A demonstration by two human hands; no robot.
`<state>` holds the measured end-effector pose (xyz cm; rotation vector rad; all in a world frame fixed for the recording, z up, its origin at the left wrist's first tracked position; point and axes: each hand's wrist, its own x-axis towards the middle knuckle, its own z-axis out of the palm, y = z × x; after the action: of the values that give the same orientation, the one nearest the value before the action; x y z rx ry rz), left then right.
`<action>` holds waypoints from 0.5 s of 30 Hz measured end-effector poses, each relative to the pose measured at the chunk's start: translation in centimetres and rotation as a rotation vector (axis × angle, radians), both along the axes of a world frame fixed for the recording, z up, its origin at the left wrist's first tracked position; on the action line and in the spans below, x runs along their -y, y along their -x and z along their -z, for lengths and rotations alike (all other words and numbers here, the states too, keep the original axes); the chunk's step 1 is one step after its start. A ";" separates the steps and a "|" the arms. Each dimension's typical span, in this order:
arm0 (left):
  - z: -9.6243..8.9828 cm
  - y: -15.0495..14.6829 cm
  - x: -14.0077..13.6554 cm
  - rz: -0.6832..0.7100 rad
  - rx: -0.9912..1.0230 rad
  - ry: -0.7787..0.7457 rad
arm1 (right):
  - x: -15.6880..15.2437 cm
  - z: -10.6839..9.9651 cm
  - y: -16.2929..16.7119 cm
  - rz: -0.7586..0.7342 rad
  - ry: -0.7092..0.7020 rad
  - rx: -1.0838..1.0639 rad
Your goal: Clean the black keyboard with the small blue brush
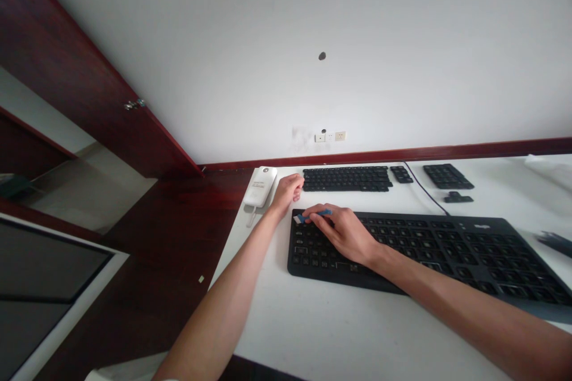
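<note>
Across the white table lies a black keyboard (357, 277) with its keycaps off and bare key sockets showing. My right hand (342, 229) is closed on a small blue-handled brush (325, 212). Its white bristles touch the keyboard's upper left corner. Just beyond that corner, my left hand (288, 191) rests on the table, curled into a loose fist, and nothing shows in it. Beside that fist is the main block of removed black keycaps (346, 179), laid out in rows.
Smaller groups of keycaps (447, 177) sit farther right, past the keyboard cable (426, 189). A white device with a cord (260, 186) lies at the table's left edge. Clear plastic (552, 169) and a dark object (555, 243) are at the right. A wall stands behind.
</note>
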<state>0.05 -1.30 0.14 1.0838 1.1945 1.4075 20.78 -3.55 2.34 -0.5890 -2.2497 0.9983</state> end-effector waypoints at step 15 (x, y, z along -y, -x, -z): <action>-0.1 -0.1 0.0 -0.011 -0.008 0.003 | 0.0 0.0 0.0 0.003 0.005 -0.003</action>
<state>0.14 -1.32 0.27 1.0832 1.2103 1.4103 20.74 -3.56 2.32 -0.5925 -2.2440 1.0035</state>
